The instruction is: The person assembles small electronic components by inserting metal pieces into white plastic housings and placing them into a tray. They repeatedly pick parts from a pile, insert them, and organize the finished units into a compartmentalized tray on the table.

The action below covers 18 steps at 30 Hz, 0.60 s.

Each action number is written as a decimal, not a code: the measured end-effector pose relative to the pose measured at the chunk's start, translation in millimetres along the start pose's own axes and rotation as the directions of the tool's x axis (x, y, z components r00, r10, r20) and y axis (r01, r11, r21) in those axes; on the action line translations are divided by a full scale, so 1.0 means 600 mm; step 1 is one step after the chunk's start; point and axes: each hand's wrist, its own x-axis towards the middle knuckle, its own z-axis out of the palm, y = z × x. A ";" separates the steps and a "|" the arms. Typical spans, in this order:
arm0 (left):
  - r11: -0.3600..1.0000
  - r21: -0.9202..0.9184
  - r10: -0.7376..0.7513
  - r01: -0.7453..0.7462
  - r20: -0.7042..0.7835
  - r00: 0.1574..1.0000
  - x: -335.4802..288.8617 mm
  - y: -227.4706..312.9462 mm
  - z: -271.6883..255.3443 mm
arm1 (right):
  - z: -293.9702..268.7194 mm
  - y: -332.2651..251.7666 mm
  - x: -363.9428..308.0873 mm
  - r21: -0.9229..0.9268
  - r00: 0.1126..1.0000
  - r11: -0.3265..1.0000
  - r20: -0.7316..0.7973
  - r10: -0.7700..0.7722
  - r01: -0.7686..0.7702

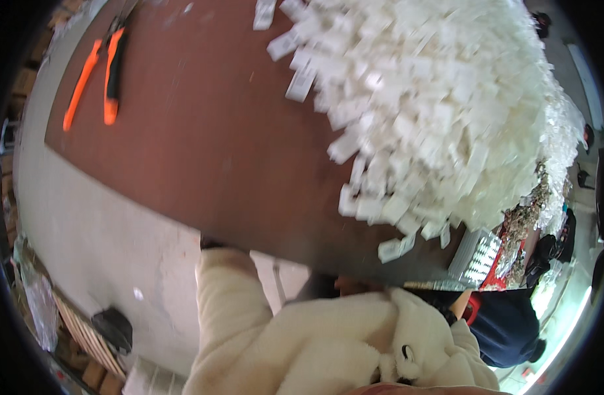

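My left arm in a cream fleece sleeve (229,280) reaches to the near edge of the brown table (203,131). A dark bit shows at its cuff, and the hand itself is hidden at or below the edge. My right hand does not show either; only cream fleece appears on that side. A large heap of small whitish plastic pieces (433,105), flat and rectangular, covers the right part of the tabletop. Several stray pieces lie along its left border. Pliers (110,79) with orange and black handles rest at the far left, their handles apart.
A clear case with rows of small white shapes (476,260) stands at the near right corner, beside a brownish tangle (522,224). Another person in dark blue (503,326) is close on the right. A dark object (112,329) sits on the grey floor at left.
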 end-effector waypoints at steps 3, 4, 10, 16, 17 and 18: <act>0.974 -0.226 -0.028 0.015 -0.054 0.998 -0.097 -0.008 -0.065 | 0.009 0.007 0.012 -0.016 0.998 0.998 0.010 -0.063 0.063; 0.954 -0.298 -0.054 0.034 -0.057 0.997 -0.133 -0.013 -0.091 | 0.013 0.006 0.015 -0.012 0.997 0.997 0.017 -0.073 0.073; 0.410 -0.909 -0.219 0.075 -0.018 0.976 -0.337 -0.007 -0.199 | 0.038 -0.014 0.033 0.118 0.999 0.993 0.030 -0.019 0.015; 0.510 -0.859 -0.098 -0.046 -0.111 0.989 -0.529 0.044 -0.301 | 0.049 -0.043 0.052 0.351 0.951 0.889 0.012 0.310 -0.294; 0.645 -0.761 -0.037 -0.074 -0.127 0.991 -0.556 0.055 -0.324 | 0.047 -0.041 0.061 0.356 0.924 0.859 0.039 0.379 -0.368; 0.772 -0.626 0.030 -0.111 -0.139 0.990 -0.581 0.065 -0.348 | 0.048 -0.039 0.068 0.362 0.924 0.859 0.018 0.381 -0.362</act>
